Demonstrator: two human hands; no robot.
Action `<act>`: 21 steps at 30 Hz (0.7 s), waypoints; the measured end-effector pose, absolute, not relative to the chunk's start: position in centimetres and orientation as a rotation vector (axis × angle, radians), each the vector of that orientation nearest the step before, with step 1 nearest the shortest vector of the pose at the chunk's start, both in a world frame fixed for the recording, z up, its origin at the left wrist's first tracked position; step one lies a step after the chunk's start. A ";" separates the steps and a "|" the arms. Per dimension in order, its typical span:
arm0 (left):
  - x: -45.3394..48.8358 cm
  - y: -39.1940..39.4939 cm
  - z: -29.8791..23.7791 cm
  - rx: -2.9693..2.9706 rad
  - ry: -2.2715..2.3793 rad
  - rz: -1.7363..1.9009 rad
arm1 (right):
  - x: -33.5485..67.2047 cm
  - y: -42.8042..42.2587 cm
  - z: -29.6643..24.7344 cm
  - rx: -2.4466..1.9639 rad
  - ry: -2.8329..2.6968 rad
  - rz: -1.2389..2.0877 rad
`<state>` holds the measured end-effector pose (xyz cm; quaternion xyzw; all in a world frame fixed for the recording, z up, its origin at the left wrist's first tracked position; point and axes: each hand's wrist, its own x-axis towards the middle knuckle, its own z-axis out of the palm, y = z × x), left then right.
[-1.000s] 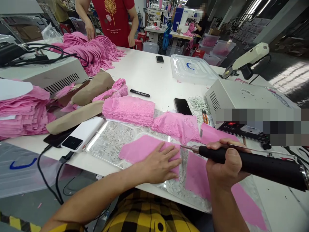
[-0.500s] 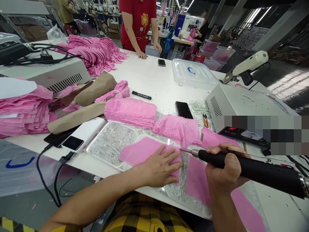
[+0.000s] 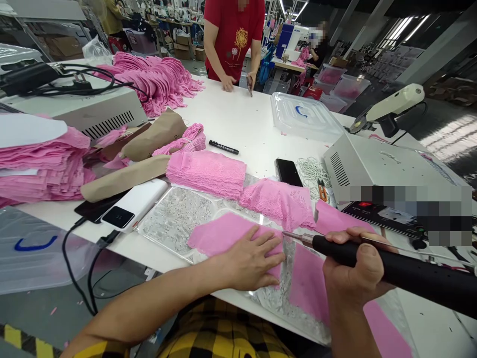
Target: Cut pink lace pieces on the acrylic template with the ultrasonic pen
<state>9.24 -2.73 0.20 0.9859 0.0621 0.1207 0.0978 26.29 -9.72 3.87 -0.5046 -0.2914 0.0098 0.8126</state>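
Observation:
My left hand (image 3: 253, 259) lies flat with fingers spread on a pink fabric piece (image 3: 216, 233), pressing it onto a grey-and-white patterned board (image 3: 173, 216). In my right hand (image 3: 357, 268) is a black-handled tool (image 3: 406, 271) with a slim pointed metal tip. Its tip meets the right edge of that fabric, just beyond my left fingertips. Another pink piece (image 3: 307, 283) lies right of the tip, partly behind my right hand. Behind the board's middle are a pink lace stack (image 3: 206, 171) and a looser lace pile (image 3: 278, 199).
A phone (image 3: 288, 172), orange-handled snips (image 3: 322, 190), tangled white cord (image 3: 311, 169) and a vented box (image 3: 391, 164) stand right. A marker (image 3: 223, 147) and clear lid (image 3: 305, 114) lie farther back. At left are a power bank (image 3: 139, 204), cables and pink stacks (image 3: 40, 166). A person in red (image 3: 234, 44) stands opposite.
The view has shifted slightly. The person opposite has picked a phone up off the table. My left hand stays on the fabric, and the tool tip remains at its right edge.

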 end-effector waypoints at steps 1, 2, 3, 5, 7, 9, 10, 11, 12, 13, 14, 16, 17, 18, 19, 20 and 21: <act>9.2 -2.7 0.2 2.920 0.182 0.357 | 26.3 -9.7 3.9 -1.080 -0.623 0.027; 9.2 -2.7 0.3 2.921 0.180 0.357 | 26.3 -9.7 3.9 -1.083 -0.624 0.034; 9.2 -2.7 0.3 2.921 0.179 0.356 | 26.2 -9.7 3.9 -1.087 -0.628 0.035; 9.2 -2.7 0.3 2.921 0.182 0.355 | 26.2 -9.7 3.8 -1.097 -0.632 0.032; 9.2 -2.8 0.3 2.923 0.181 0.357 | 26.3 -9.7 3.8 -1.099 -0.636 0.035; 9.2 -2.8 0.2 2.931 0.178 0.363 | 26.4 -9.7 3.7 -1.094 -0.644 0.042; 9.2 -2.8 0.1 2.936 0.178 0.368 | 26.5 -9.8 3.6 -1.092 -0.655 0.045; 9.2 -2.8 0.0 2.941 0.179 0.372 | 26.5 -9.9 3.6 -1.091 -0.668 0.042; 9.2 -2.8 -0.1 2.945 0.180 0.371 | 26.6 -9.9 3.5 -1.092 -0.681 0.039; 9.2 -2.8 -0.1 2.947 0.180 0.368 | 26.6 -10.0 3.5 -1.092 -0.693 0.037; 9.2 -2.8 -0.1 2.949 0.180 0.362 | 26.6 -10.0 3.5 -1.094 -0.702 0.033; 9.1 -2.8 -0.1 2.951 0.176 0.344 | 26.5 -10.0 3.4 -1.104 -0.709 0.021; 9.1 -2.8 0.0 2.950 0.175 0.336 | 26.5 -10.0 3.4 -1.109 -0.711 0.016; 9.1 -2.8 0.1 2.948 0.176 0.328 | 26.4 -9.9 3.4 -1.109 -0.712 0.013; 9.2 -2.8 0.1 2.946 0.175 0.324 | 26.4 -9.9 3.4 -1.106 -0.710 0.013; 9.2 -2.8 0.1 2.944 0.173 0.322 | 26.4 -9.8 3.4 -1.106 -0.703 0.017; 9.2 -2.8 0.1 2.942 0.172 0.325 | 26.4 -9.7 3.4 -1.103 -0.693 0.024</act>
